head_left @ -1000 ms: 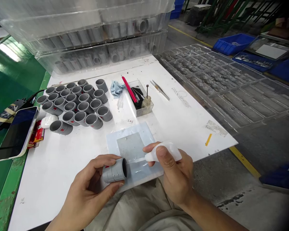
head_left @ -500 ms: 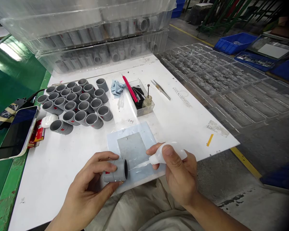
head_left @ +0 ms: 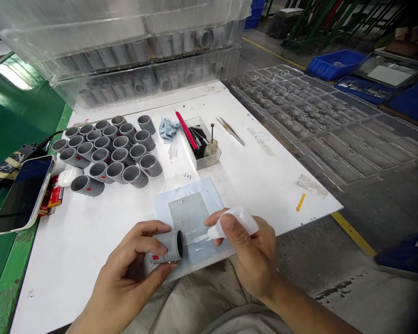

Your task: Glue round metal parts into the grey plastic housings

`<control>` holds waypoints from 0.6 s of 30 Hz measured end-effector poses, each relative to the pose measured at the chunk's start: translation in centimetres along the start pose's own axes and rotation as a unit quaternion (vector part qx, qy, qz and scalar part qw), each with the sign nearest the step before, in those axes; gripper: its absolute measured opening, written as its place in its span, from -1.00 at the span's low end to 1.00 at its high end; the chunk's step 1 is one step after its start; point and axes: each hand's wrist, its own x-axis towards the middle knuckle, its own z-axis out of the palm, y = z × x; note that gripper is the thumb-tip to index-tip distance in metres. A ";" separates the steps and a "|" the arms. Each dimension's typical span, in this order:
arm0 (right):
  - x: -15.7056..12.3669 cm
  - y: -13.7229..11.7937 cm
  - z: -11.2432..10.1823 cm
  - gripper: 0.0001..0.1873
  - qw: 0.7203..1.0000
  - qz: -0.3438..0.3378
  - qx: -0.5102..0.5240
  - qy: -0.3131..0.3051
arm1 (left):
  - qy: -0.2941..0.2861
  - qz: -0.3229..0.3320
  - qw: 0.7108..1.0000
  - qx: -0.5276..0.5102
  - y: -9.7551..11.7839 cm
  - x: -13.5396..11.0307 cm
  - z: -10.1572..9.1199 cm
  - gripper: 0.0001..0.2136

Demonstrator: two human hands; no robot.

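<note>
My left hand [head_left: 128, 273] is wrapped round a grey pipe coupling [head_left: 169, 248] with a small red mark, its open end turned to the right. My right hand [head_left: 251, 253] grips a white squeeze bottle [head_left: 235, 221] whose thin nozzle points left and reaches the coupling's mouth. Both hands hover over a pale blue mat [head_left: 191, 218] with a grey square in its middle, near the front edge of the white table [head_left: 264, 171].
Several grey couplings [head_left: 107, 150] stand grouped at the back left. A clear box [head_left: 204, 144] holds a red pen and a small bottle; tweezers [head_left: 230, 130] lie beside it. A phone [head_left: 21, 192] rests at the left edge. Clear stacked trays [head_left: 125, 51] stand behind.
The bottle's nozzle has shifted slightly at the coupling's mouth, pulling back a little and then returning. My left hand has turned the coupling a bit.
</note>
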 end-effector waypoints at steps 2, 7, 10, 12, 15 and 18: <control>0.0 0.0 0.1 -0.60 1.000 -0.013 -0.006 0.013 | 0.000 0.001 1.000 -0.002 0.0 0.0 0.0 -0.80; 0.0 0.4 0.4 -0.66 0.999 -0.020 -0.001 0.031 | 0.006 -0.003 1.000 -0.011 -0.2 -0.1 -0.1 -0.81; -0.1 0.6 0.2 -0.67 0.999 -0.017 0.034 0.034 | 0.009 -0.010 1.000 -0.016 -0.2 -0.1 -0.1 -0.83; -0.1 0.6 -0.4 -0.65 0.997 -0.016 0.073 0.036 | 0.016 -0.021 1.000 -0.016 -0.1 -0.2 0.0 -0.86; 0.6 0.0 -2.3 -0.72 0.990 -0.044 0.115 0.072 | 0.036 -0.044 0.998 -0.002 -0.1 -0.3 0.1 -0.92; 2.8 -1.2 -4.9 -0.74 0.982 -0.095 0.084 0.137 | 0.054 -0.047 0.997 0.006 -0.5 -0.3 0.3 -0.88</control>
